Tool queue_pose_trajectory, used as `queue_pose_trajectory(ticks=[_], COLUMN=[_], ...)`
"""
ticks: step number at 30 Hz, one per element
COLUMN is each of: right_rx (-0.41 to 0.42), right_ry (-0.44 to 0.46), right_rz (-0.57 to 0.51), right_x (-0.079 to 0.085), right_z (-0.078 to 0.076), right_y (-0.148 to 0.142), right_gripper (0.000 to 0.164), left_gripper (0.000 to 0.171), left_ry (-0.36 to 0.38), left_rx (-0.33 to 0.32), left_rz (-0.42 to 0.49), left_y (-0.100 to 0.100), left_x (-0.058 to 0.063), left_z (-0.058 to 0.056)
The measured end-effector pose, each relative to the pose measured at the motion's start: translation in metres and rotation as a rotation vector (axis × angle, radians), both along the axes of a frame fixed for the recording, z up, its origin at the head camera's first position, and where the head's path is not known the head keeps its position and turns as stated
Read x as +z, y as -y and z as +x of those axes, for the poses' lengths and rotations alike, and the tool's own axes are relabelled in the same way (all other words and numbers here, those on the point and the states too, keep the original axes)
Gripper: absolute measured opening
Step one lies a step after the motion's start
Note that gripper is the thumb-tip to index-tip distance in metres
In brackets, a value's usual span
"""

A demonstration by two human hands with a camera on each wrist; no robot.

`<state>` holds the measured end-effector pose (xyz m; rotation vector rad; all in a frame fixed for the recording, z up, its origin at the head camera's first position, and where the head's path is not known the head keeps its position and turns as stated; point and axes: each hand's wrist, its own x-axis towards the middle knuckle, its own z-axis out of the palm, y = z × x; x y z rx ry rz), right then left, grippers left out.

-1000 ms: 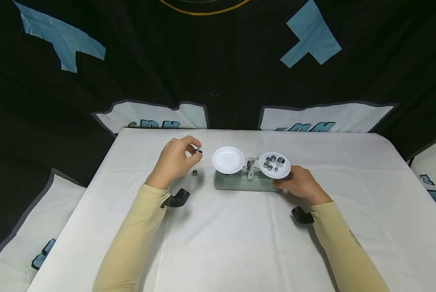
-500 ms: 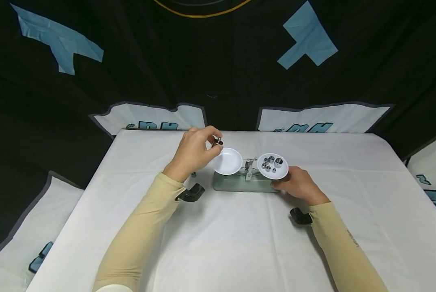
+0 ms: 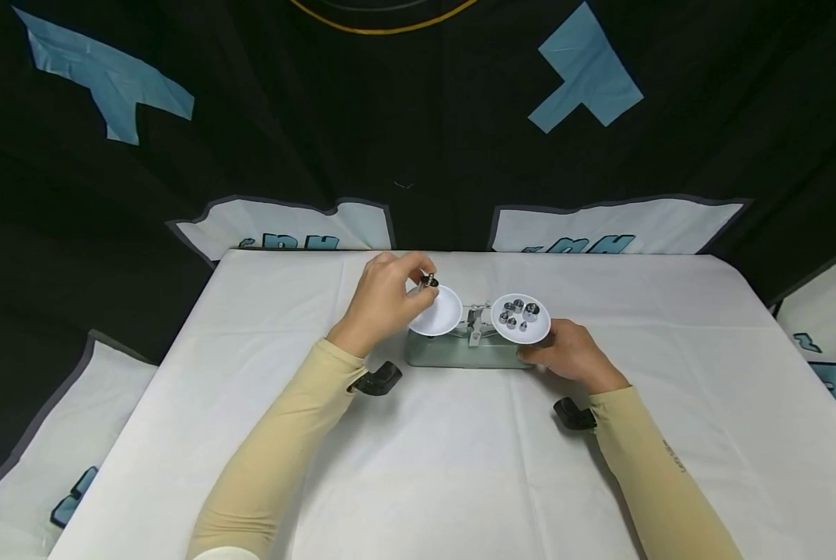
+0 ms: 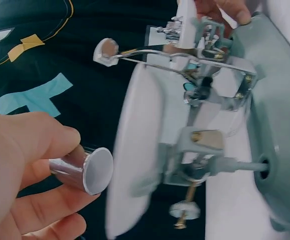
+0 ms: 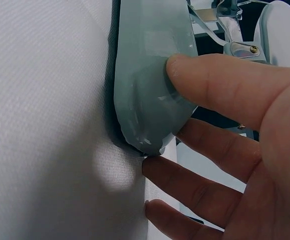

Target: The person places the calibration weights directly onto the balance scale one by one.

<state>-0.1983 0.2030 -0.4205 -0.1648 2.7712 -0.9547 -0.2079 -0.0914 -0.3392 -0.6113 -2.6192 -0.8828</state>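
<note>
A balance scale with a grey-green base [image 3: 456, 354] stands on the white cloth. My left hand [image 3: 386, 303] pinches a shiny cylindrical metal weight [image 3: 428, 281] between thumb and fingers, over the left pan [image 3: 443, 314]. In the left wrist view the flat end of this weight [image 4: 98, 171] is right at the rim of the white pan [image 4: 137, 150]. My right hand [image 3: 575, 356] grips the right end of the base, thumb on its side and fingertips around its end [image 5: 149, 115]. Several small metal weights [image 3: 531, 311] sit on the right pan [image 3: 539, 327].
The table's white cloth [image 3: 418, 467] extends around the scale. Behind it hangs a black curtain [image 3: 418, 140] with blue patches. Under the left pan a brass adjusting screw [image 4: 184, 202] sticks out. A black wrist camera [image 3: 378, 379] hangs below my left wrist.
My left hand has carried the weight rightward from the table over the left pan. A smaller weight on the cloth is now hidden behind the left hand. My right hand stays on the base.
</note>
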Motion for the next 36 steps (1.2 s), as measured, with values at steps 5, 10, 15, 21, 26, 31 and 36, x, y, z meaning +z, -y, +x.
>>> queue_pose_trajectory(ticks=[5,10,15,21,26,31,36], right_rx=[-0.003,-0.006,-0.005,-0.009,-0.009,-0.011,-0.011], right_ry=[0.008,0.013,0.006,0.009,0.016,0.017,0.019], right_rz=[-0.012,-0.014,-0.012,-0.007,-0.007,-0.011,-0.007], right_x=[0.000,-0.001,-0.002,-0.002,-0.001,0.000,0.001], right_z=[0.001,0.002,0.002,0.001,0.001,0.000,0.000], right_y=[0.001,0.001,0.001,0.000,0.000,0.000,0.000], right_gripper=[0.056,0.057,0.056,0.056,0.057,0.056,0.056], left_gripper=[0.018,0.018,0.018,0.017,0.016,0.016,0.016], left_ry=[-0.032,-0.063,-0.082,-0.104,-0.108,-0.097,-0.093], left_rx=[-0.011,-0.017,-0.020,-0.024,-0.023,-0.026,-0.029], left_rz=[-0.004,0.000,0.022,0.029,0.031,0.037,0.039], left_y=[-0.003,-0.004,-0.003,-0.002,0.000,0.001,0.001], left_x=[-0.012,-0.020,-0.025,-0.027,-0.028,-0.028,-0.028], left_z=[0.001,0.004,0.004,0.004,0.004,0.003,0.003])
